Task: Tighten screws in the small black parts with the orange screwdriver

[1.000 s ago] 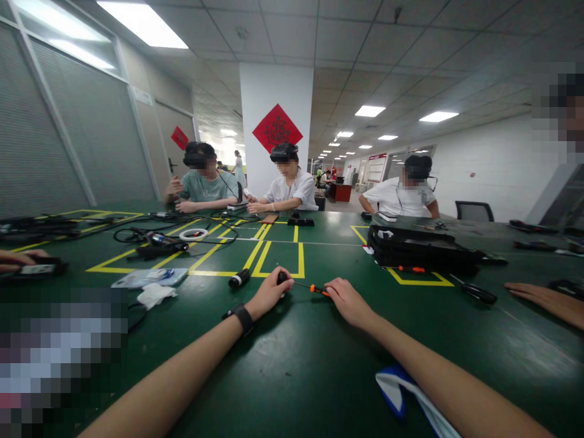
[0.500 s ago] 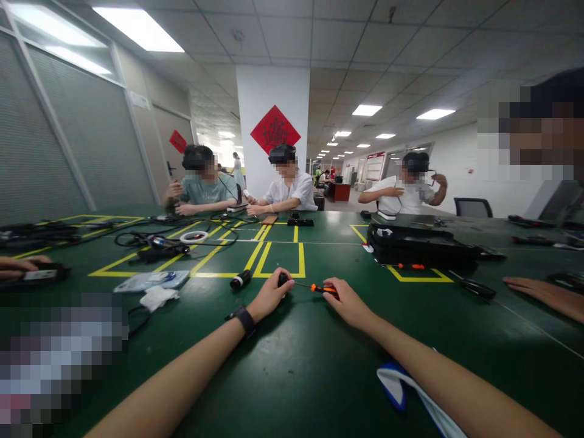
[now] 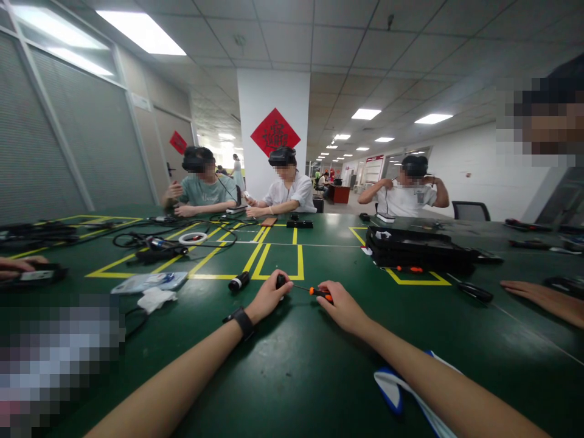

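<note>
Both my arms reach forward over a green table [image 3: 296, 365]. My left hand [image 3: 268, 297], with a black watch on the wrist, is closed round a small black cylindrical part [image 3: 280, 280] held down on the table. My right hand [image 3: 342, 307] pinches the orange-and-black handle of a small screwdriver [image 3: 319, 293]. The thin shaft of the screwdriver points left, and its tip sits at the black part. A second black cylinder with a white end [image 3: 239, 281] lies just left of my left hand, untouched.
A black tool case [image 3: 420, 252] with an orange-handled tool in front lies ahead right. Cables, a tape roll [image 3: 193, 238], a plastic packet [image 3: 148, 281] and crumpled tissue sit ahead left. Three people sit across the table. Other people's hands rest at both edges. Blue-white cloth [image 3: 395, 389] lies under my right forearm.
My hands stay on the black part and the screwdriver, which shifted only slightly. The person across on the right raised both hands to their headset.
</note>
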A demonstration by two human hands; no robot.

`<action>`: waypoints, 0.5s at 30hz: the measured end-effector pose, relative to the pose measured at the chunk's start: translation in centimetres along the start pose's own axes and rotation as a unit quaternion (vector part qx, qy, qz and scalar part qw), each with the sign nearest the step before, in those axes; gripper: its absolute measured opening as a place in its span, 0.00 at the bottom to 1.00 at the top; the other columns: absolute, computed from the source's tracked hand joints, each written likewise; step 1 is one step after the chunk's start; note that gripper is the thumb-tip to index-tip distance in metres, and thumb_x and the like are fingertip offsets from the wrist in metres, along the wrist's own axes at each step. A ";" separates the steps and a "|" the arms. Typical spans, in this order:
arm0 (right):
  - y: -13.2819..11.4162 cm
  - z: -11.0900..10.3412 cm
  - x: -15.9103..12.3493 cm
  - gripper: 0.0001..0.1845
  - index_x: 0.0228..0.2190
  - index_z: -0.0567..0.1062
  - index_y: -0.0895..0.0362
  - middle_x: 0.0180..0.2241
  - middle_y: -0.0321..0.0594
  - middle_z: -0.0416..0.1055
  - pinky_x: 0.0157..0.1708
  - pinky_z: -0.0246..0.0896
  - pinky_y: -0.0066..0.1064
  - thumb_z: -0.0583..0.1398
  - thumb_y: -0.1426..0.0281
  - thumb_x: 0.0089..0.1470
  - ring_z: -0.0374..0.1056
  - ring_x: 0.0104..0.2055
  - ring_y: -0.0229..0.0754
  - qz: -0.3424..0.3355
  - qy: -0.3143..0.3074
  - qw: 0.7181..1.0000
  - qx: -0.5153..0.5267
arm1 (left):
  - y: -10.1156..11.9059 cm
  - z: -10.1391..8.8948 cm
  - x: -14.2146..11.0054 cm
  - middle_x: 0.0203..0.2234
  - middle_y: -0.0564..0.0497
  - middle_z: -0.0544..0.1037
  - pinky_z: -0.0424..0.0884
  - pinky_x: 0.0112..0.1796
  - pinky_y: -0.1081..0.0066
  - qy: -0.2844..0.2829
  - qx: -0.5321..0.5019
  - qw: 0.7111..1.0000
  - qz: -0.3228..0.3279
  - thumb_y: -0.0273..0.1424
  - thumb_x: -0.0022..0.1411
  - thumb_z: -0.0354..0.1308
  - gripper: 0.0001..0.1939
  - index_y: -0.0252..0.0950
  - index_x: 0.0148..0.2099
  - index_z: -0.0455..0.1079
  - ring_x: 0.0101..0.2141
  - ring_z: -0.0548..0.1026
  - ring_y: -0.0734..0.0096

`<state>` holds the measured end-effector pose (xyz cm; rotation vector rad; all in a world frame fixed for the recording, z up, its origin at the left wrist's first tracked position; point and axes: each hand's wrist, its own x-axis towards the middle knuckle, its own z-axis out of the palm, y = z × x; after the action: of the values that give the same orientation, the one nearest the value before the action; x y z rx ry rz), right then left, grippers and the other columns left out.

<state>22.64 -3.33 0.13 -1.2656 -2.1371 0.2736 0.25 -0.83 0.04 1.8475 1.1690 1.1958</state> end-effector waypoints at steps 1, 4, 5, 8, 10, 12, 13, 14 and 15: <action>0.0 -0.1 0.0 0.12 0.40 0.68 0.58 0.38 0.43 0.65 0.43 0.55 0.33 0.52 0.67 0.54 0.60 0.42 0.41 -0.002 0.004 1.000 -0.013 | 0.0 0.0 0.0 0.24 0.56 0.68 0.63 0.28 0.74 -0.001 -0.002 1.000 -0.003 0.40 0.54 0.50 0.12 0.37 0.37 0.61 0.26 0.67 0.75; 0.3 -0.7 -0.1 0.12 0.35 0.70 0.59 0.36 0.43 0.65 0.41 0.54 0.32 0.49 0.68 0.56 0.60 0.40 0.40 -0.009 -0.005 0.999 -0.046 | 0.1 0.0 -0.1 0.25 0.55 0.69 0.63 0.29 0.74 -0.002 -0.005 1.000 -0.008 0.40 0.54 0.51 0.13 0.37 0.37 0.61 0.26 0.67 0.75; 0.4 -0.8 -0.1 0.12 0.34 0.70 0.59 0.35 0.43 0.65 0.40 0.55 0.32 0.49 0.68 0.56 0.60 0.39 0.40 -0.013 -0.012 0.999 -0.051 | 0.2 -0.1 -0.1 0.25 0.55 0.69 0.63 0.29 0.74 -0.002 -0.004 1.000 -0.009 0.40 0.54 0.51 0.13 0.36 0.37 0.61 0.26 0.67 0.75; 0.5 -1.0 -0.1 0.09 0.34 0.70 0.58 0.34 0.41 0.65 0.37 0.55 0.30 0.53 0.67 0.53 0.60 0.37 0.39 -0.023 -0.023 0.998 -0.047 | 0.1 -0.1 -0.1 0.24 0.55 0.69 0.63 0.28 0.74 0.003 -0.001 1.000 -0.007 0.40 0.54 0.51 0.13 0.36 0.36 0.61 0.26 0.67 0.74; 0.5 -1.0 -0.1 0.09 0.34 0.69 0.57 0.33 0.40 0.65 0.36 0.55 0.30 0.55 0.67 0.51 0.60 0.36 0.39 -0.023 -0.020 0.999 -0.039 | -0.1 -0.2 0.0 0.24 0.55 0.68 0.63 0.28 0.74 0.003 -0.003 1.000 -0.006 0.41 0.54 0.51 0.14 0.36 0.37 0.61 0.26 0.67 0.74; 0.5 -0.8 -0.1 0.10 0.35 0.69 0.57 0.33 0.39 0.66 0.36 0.55 0.30 0.57 0.66 0.49 0.60 0.36 0.39 -0.015 -0.014 0.999 -0.034 | -0.2 -0.2 0.0 0.24 0.56 0.68 0.63 0.27 0.74 0.001 -0.007 1.000 -0.007 0.41 0.54 0.51 0.14 0.36 0.37 0.61 0.26 0.67 0.75; 0.5 -0.7 -0.1 0.11 0.36 0.69 0.57 0.34 0.39 0.66 0.36 0.55 0.30 0.57 0.66 0.49 0.60 0.36 0.39 -0.009 -0.010 0.999 -0.032 | -0.2 -0.1 0.0 0.24 0.56 0.68 0.63 0.27 0.75 0.001 -0.008 1.000 -0.008 0.41 0.54 0.51 0.14 0.36 0.37 0.61 0.25 0.67 0.75; 0.5 -0.7 -0.1 0.12 0.36 0.69 0.57 0.34 0.40 0.66 0.37 0.55 0.30 0.57 0.66 0.50 0.60 0.37 0.40 -0.005 -0.006 1.000 -0.030 | -0.3 -0.1 0.1 0.24 0.56 0.68 0.63 0.27 0.75 0.001 -0.008 1.000 -0.009 0.41 0.54 0.51 0.13 0.36 0.37 0.61 0.25 0.67 0.75; 0.5 -0.7 0.0 0.11 0.37 0.69 0.58 0.35 0.41 0.66 0.38 0.55 0.31 0.55 0.66 0.51 0.60 0.38 0.40 -0.003 -0.005 1.000 -0.028 | -0.3 -0.1 0.1 0.24 0.56 0.69 0.63 0.28 0.75 0.004 -0.006 1.000 -0.009 0.41 0.54 0.51 0.13 0.36 0.37 0.61 0.26 0.67 0.75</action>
<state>23.43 -3.18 0.37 -1.2921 -2.1695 0.2187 0.07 -0.65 -0.10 1.8218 1.1769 1.1981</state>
